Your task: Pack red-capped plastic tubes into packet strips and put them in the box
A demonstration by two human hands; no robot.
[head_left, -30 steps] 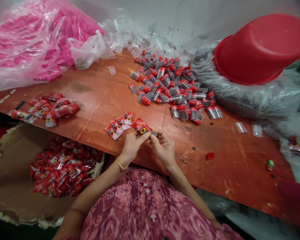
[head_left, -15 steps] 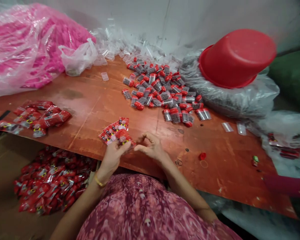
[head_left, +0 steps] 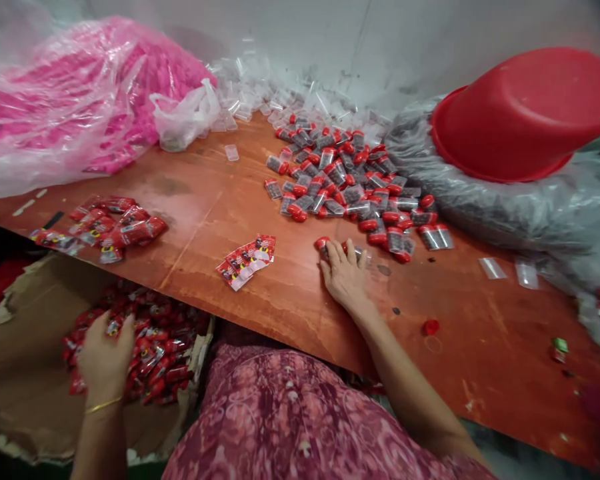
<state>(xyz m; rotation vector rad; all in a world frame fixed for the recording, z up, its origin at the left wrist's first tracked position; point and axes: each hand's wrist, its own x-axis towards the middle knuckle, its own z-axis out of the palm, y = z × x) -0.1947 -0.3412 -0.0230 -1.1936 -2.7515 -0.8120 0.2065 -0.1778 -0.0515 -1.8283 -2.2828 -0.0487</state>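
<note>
two bare hands are working well apart at an orange-brown table (head_left: pixel 195 200). at far left, a torn cardboard box (head_left: pixel 25 360) is sitting below the table edge, while a big clear bag of pink items (head_left: pixel 105 93) is filling the back corner above. the left hand (head_left: pixel 105 353), with a gold bracelet (head_left: pixel 103 405) circling its wrist, is reaching in over a heap of red packets (head_left: pixel 153 353) in the box, thumb and finger parting; whether it is touching them i cannot tell. up on the table, a smaller group of red packets (head_left: pixel 135 232) is lying near the edge. next, fanned red cards (head_left: pixel 247 260) are overlapping flat between the hands. the right hand (head_left: pixel 345 273) is spreading its fingers over a pair of red-capped containers (head_left: pixel 323 245), touching them; whether it is gripping i cannot tell. just behind, a pile of similar containers (head_left: pixel 353 193) is covering the table. further right, a loose red cap (head_left: pixel 431 327) is lying alone, and an upturned red bucket (head_left: pixel 525 113) is leaning on a plastic-wrapped sack (head_left: pixel 480 200).
</note>
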